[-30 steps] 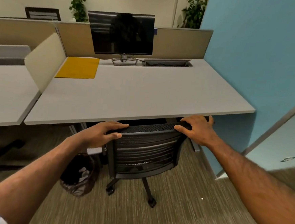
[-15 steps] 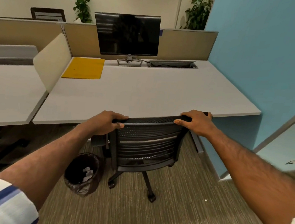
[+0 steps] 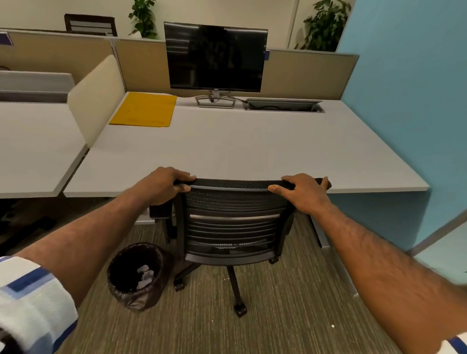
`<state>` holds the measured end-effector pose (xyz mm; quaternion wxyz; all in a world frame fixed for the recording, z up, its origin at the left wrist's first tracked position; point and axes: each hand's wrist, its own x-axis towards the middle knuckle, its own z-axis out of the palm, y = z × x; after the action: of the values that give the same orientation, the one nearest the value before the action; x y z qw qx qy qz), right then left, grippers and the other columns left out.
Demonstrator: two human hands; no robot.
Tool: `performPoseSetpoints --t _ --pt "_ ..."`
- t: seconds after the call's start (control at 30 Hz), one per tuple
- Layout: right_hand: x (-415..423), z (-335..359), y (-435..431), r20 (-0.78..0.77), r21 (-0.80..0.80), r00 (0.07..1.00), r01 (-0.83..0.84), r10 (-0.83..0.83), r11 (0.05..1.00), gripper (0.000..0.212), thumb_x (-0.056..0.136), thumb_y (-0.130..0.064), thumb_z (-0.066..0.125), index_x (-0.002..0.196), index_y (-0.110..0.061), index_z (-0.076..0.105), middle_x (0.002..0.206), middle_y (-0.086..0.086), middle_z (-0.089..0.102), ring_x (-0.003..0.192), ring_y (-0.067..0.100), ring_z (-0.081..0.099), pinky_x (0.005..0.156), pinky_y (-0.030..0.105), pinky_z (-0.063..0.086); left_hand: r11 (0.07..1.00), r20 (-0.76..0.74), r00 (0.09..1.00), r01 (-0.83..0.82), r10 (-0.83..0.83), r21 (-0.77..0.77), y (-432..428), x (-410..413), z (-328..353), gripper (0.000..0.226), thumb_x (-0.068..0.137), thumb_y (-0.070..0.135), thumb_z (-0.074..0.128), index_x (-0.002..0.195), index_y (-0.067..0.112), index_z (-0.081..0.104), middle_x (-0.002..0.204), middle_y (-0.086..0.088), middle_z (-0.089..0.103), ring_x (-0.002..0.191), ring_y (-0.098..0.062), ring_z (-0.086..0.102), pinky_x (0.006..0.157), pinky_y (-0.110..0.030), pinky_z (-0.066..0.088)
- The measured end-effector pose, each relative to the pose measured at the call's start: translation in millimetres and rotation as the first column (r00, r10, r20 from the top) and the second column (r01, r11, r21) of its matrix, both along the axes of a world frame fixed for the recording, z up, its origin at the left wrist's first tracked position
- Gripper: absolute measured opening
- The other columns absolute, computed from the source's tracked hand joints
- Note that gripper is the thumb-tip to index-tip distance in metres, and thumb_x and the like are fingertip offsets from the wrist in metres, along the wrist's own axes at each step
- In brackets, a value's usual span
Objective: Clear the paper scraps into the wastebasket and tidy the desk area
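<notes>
Centrally, a black mesh-backed office chair [image 3: 234, 221] stands on the carpet [image 3: 285, 320] with its backrest top level with the near edge of the grey worktop [image 3: 243, 149]. Left hand [image 3: 167, 184]: grip clenched over the left end of the chair's top rail, fingers [image 3: 183, 179] curled across the rail. Right hand [image 3: 302, 192]: grip likewise closed on the right end of the same rail, fingers [image 3: 280, 186] draped forward over it and the thumb wrapped behind. Both forearms are bare; rolled sleeves in white with blue checks show at the lower corners.

On the floor just left of the chair's wheeled base stands a round wastebasket [image 3: 136, 276] lined with a dark bag; crumpled paper scraps [image 3: 145, 274] lie inside it, pale against the liner. A small white speck [image 3: 333, 326] lies on the carpet to the right of the chair, well apart from the basket; whether it is paper cannot be told.

Upon the worktop, a dark monitor [image 3: 213, 58] stands at the rear centre, a yellow mat [image 3: 145, 110] lies flat at the rear left, and an open cable tray [image 3: 284, 105] sits to the right of the monitor's foot. A cream divider [image 3: 96, 99] separates this worktop from the neighbouring one on the left. A blue wall [image 3: 418, 79] bounds the right side.
</notes>
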<state>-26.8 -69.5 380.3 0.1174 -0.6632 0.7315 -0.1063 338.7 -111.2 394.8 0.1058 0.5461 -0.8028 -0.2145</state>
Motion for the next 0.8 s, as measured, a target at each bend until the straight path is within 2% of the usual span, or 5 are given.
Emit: performPoseSetpoints --t 0.3,0.5,0.67,0.73,0.8 --pt "4 1 -18 0.042 0.039 0.998 -0.044 0.043 0.998 0.104 0.061 -0.094 0.030 0.137 -0.025 0.053 0.138 0.002 0.057 0.132 0.022 0.047 0.117 0.063 0.007 0.999 0.010 1.000 -0.013 0.013 0.034 -15 2 2 0.040 0.094 0.025 0.061 0.134 0.026 0.058 0.143 -0.001 0.055 0.133 -0.024 0.048 0.113 -0.042 0.036" --pt "10 6 -20 -0.036 0.067 0.996 -0.080 0.082 0.995 0.089 0.074 -0.088 0.030 0.133 -0.025 0.054 0.126 0.002 0.063 0.123 0.024 0.053 0.114 0.063 0.018 0.999 0.078 0.997 -0.003 0.000 0.046 -17 3 7 0.039 0.094 0.028 0.060 0.133 0.026 0.058 0.138 -0.003 0.058 0.125 -0.024 0.051 0.106 -0.041 0.040" --pt "13 21 -14 -0.183 0.084 0.974 -0.123 0.137 0.989 0.077 0.079 -0.084 0.030 0.113 -0.024 0.063 0.104 0.002 0.064 0.096 0.021 0.059 0.087 0.046 0.050 0.999 0.210 0.976 0.043 -0.048 0.029 -9 -3 21 0.038 0.092 0.029 0.061 0.130 0.023 0.060 0.128 -0.003 0.064 0.112 -0.022 0.057 0.099 -0.042 0.047" --pt "14 29 -11 -0.240 0.073 0.959 -0.140 0.154 0.987 0.072 0.081 -0.081 0.035 0.109 -0.021 0.064 0.101 0.002 0.064 0.091 0.019 0.058 0.075 0.037 0.049 0.997 0.252 0.967 0.052 -0.035 -0.061 -5 -5 27 0.035 0.090 0.031 0.064 0.124 0.021 0.064 0.123 -0.003 0.067 0.108 -0.021 0.060 0.096 -0.041 0.050" --pt "15 38 -10 -0.269 0.073 0.951 -0.135 0.150 0.988 0.070 0.081 -0.079 0.037 0.109 -0.021 0.065 0.105 0.003 0.066 0.092 0.019 0.058 0.073 0.035 0.046 0.992 0.294 0.956 0.050 -0.014 -0.117 -2 -8 36 0.037 0.090 0.036 0.065 0.124 0.022 0.064 0.125 -0.002 0.066 0.112 -0.021 0.060 0.095 -0.041 0.050"
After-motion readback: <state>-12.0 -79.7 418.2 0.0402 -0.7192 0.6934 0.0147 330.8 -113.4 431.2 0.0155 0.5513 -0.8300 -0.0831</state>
